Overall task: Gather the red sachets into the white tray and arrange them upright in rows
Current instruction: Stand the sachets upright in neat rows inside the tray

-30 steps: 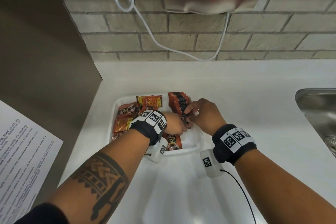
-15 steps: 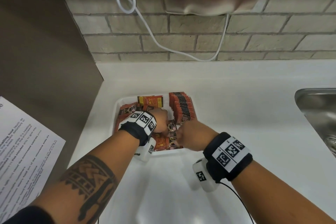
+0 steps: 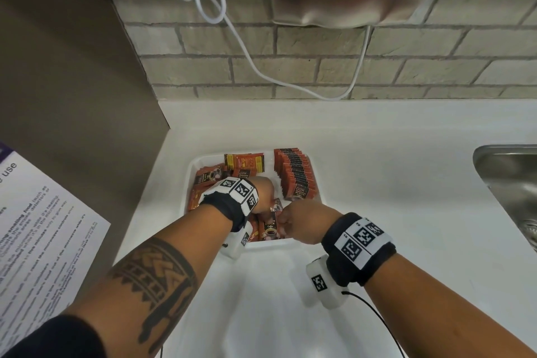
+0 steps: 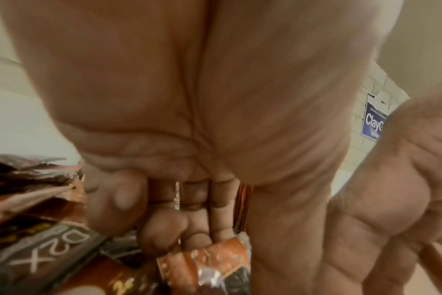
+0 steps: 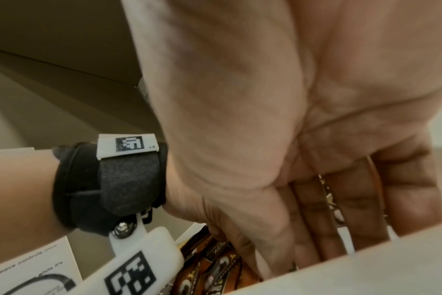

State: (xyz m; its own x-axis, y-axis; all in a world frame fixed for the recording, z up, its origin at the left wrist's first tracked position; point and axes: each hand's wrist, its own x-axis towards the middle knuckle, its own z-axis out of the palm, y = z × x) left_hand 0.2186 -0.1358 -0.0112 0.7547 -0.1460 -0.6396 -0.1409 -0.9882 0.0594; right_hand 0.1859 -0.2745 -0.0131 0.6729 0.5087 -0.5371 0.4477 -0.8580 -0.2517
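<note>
The white tray [image 3: 191, 171] sits on the desk [image 3: 377, 183] near its back left corner, and every red sachet in view lies inside it; none shows on the bare desk around it. One row [image 3: 295, 173] of sachets stands on edge, tightly packed, along the tray's right side. That part looks done. The rest, the loose sachets [image 3: 207, 176], lie flat or tilted in a jumble across the tray's left half and near edge, so gathering seems finished while most of the arranging is left.

Both hands work low in the middle of the tray. The left hand [image 3: 263, 193] has its fingers [image 4: 162, 233] curled, and its grip closes on the top of a sachet [image 4: 215, 259] in the pile. The right hand [image 3: 302, 221] reaches down beside it with fingers [image 5: 353, 205] fairly straight, a few sachets [image 5: 327, 191] held between them and the thumb. Judging by this, a second row is being collected, and it will probably go beside the standing one.
</note>
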